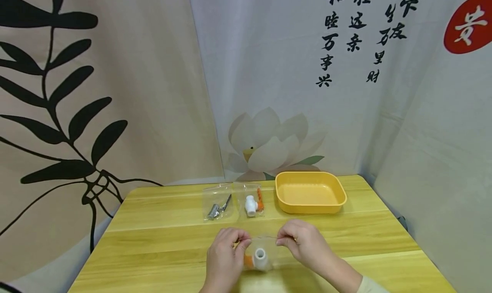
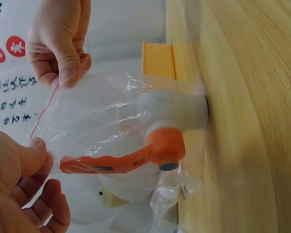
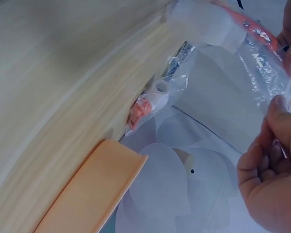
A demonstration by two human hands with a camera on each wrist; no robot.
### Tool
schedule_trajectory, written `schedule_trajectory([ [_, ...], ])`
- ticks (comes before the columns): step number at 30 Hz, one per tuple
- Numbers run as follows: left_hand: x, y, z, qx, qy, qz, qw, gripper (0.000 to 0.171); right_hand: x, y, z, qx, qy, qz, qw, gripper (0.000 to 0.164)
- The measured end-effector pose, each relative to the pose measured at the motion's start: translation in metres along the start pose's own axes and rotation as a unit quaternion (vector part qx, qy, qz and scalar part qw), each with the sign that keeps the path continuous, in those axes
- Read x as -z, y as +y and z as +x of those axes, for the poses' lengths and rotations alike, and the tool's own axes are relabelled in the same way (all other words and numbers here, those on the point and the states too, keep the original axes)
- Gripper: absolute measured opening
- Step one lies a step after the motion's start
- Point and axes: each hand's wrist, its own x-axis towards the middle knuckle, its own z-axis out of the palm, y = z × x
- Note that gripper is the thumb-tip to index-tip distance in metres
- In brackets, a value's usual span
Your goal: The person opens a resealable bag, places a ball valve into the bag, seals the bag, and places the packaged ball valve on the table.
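My left hand [image 1: 226, 256] and my right hand [image 1: 305, 244] each pinch one end of the top edge of a clear zip bag [image 2: 99, 111]. Along that edge, between the two hands, runs a thin red line. Inside the bag is a white plastic valve [image 1: 262, 259] with a long orange lever handle [image 2: 106, 164]. The valve sits low in the bag, close over the wooden table [image 1: 169, 241]. In the left wrist view the handle points up toward the left fingertips.
Behind the hands lie two more clear bags: one with a white and orange valve [image 1: 251, 206], one with grey metal parts [image 1: 215, 210]. A yellow tray [image 1: 311, 209] stands at the back right. A printed curtain [image 1: 269, 92] hangs behind the table.
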Motion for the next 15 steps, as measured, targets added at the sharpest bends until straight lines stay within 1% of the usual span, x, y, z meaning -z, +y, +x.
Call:
schedule_trajectory([
  [5, 0.0005, 0.0014, 0.0006, 0.004, 0.000, -0.002, 1.0000, 0.023, 0.0019, -0.0038, 0.0004, -0.043, -0.032, -0.009, 0.999, 0.021],
  [7, 0.0009, 0.0027, 0.0009, 0.005, -0.002, -0.004, 1.0000, 0.023, 0.0018, -0.0053, 0.0014, -0.056, -0.044, 0.003, 0.997, 0.020],
  [12, 0.0010, 0.0045, 0.0006, -0.001, 0.002, -0.002, 1.0000, 0.024, -0.0019, -0.0084, 0.0056, -0.050, -0.036, 0.039, 0.997, 0.023],
  [15, 0.0011, 0.0047, 0.0005, -0.005, 0.012, 0.006, 0.9999, 0.024, -0.0030, -0.0108, 0.0069, -0.048, -0.030, 0.043, 0.998, 0.025],
])
